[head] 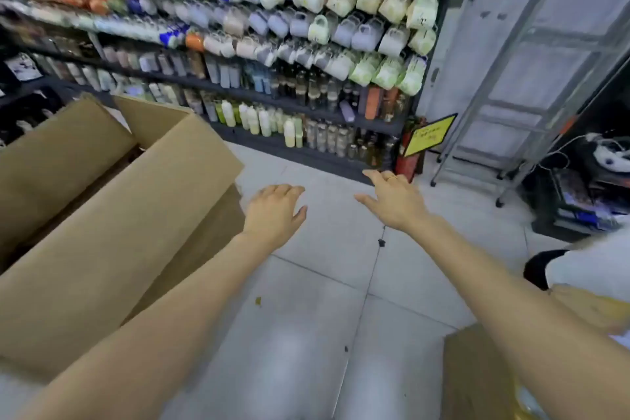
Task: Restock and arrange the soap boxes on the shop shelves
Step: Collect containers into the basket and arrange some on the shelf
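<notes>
Rows of small handled soap boxes (320, 0) in white, green, lilac and tan fill the upper tiers of the dark shop shelves (306, 119). A large open cardboard carton (102, 215) stands on the floor at the left; its contents are hidden by the flaps. My left hand (276, 211) hovers over the floor just right of the carton, fingers relaxed, holding nothing. My right hand (392, 198), with a ring on one finger, reaches forward with straight fingers toward the foot of the shelves and holds nothing.
Bottles (259, 119) line the lower shelf tiers. A red fire extinguisher with a yellow sign (431, 135) stands at the shelf's right end. A metal rack (511, 106) stands further right. Another cardboard box (477, 375) sits at the lower right, beside a person's clothing (586, 269).
</notes>
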